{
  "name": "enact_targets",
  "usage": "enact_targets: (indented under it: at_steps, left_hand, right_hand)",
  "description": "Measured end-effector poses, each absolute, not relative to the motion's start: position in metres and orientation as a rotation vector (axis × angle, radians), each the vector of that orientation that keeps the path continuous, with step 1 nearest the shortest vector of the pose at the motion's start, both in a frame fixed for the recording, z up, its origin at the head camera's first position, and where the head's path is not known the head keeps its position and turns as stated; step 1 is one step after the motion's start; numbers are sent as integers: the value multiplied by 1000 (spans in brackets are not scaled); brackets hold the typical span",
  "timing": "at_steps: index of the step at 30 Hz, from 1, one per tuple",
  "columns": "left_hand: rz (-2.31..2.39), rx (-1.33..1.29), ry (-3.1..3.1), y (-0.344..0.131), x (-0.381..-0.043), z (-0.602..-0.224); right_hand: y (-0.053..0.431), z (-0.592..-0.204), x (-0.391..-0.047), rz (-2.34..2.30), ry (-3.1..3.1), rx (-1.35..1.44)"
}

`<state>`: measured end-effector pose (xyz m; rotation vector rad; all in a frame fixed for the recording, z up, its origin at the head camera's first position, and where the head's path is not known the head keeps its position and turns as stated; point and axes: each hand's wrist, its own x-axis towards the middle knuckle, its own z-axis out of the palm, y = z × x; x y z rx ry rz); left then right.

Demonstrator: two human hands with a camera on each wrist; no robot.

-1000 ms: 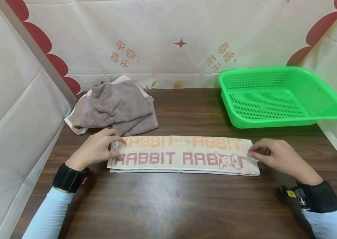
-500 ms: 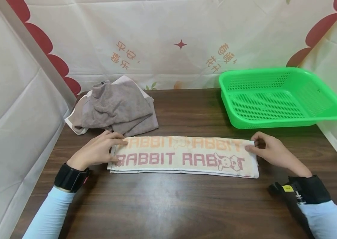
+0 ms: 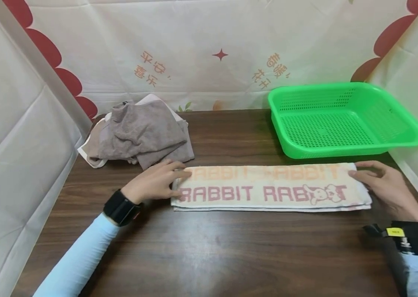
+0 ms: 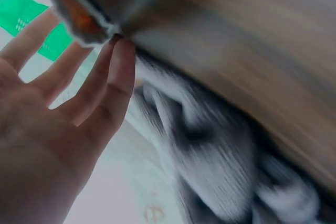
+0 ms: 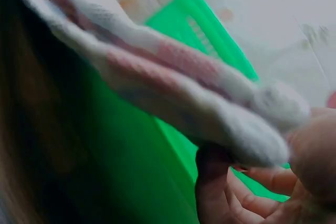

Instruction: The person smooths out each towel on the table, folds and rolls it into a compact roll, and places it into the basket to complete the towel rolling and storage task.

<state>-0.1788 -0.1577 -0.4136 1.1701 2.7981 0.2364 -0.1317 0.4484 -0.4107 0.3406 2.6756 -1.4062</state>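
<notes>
A cream towel (image 3: 268,187), folded into a long flat strip with orange and dark pink RABBIT lettering, stretches between both hands. At its left end, my left hand (image 3: 158,179) holds the edge, thumb and fingers on the cloth. In the left wrist view, the fingertips of that hand (image 4: 68,93) meet the blurred end of the towel (image 4: 79,17). My right hand (image 3: 390,187) pinches the right end. The right wrist view shows the towel's thick folded layers (image 5: 157,72) and my right hand (image 5: 252,182) at their end, the grip partly hidden.
A heap of grey, brown and white cloths (image 3: 146,132) lies at the back left. Behind the towel on the right stands a green perforated plastic basket (image 3: 342,147). Pale printed sheets (image 3: 201,74) wall the wooden table (image 3: 201,247) at the back and sides.
My right hand has closed on the towel's right end. Both hands and the towel have shifted to the right, away from the cloth heap. Basket and heap stay in place.
</notes>
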Motion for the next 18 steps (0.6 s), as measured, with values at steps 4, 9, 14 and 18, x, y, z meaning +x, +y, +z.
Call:
enact_targets:
  at_steps: [4,9,14,18]
  left_hand:
    - [223,1199,2761,-141,-188,-414]
    - [232,1164,2740,-138,-191,-413]
    - [256,1176,2738,-138,-191,-412]
    - [233,1166,2765,-138,-189,-413]
  right_hand:
    - [462,-408,-127,-1480,2700,405]
    - [460,-388,-122,-1978,2468,232]
    - [429,-351,-119,-2396,2166,-41]
    - [386,-315,-125,-2307,2198,-182]
